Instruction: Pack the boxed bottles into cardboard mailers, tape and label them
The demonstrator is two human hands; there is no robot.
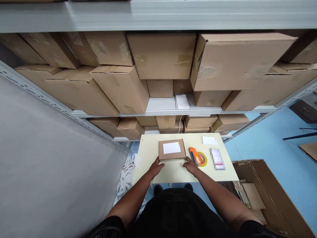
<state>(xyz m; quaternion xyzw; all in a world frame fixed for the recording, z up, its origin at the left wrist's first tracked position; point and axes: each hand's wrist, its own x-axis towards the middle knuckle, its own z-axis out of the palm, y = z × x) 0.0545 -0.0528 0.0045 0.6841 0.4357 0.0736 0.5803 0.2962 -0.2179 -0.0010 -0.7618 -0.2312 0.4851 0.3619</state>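
A small flat cardboard box (162,152) with a white label (171,147) on its top lies on the pale yellow table (146,148). My left hand (156,167) grips its near left corner, the thumb reaching along the front side. At the near right corner my right hand (191,166) holds the same box, thumb also toward the front. Just right of the box is an orange tape dispenser (195,154) with a roll of yellowish tape (203,159). Farther right lie a blurred-out pale item (218,159) and, behind it, a white sheet or label (209,140).
Shelving (158,113) full of cardboard cartons (162,53) rises behind the table. A large open carton (274,188) holding flat cardboard stands on the floor at right. Left of the table are a grey wall (61,158) and a heap of white strips (126,173).
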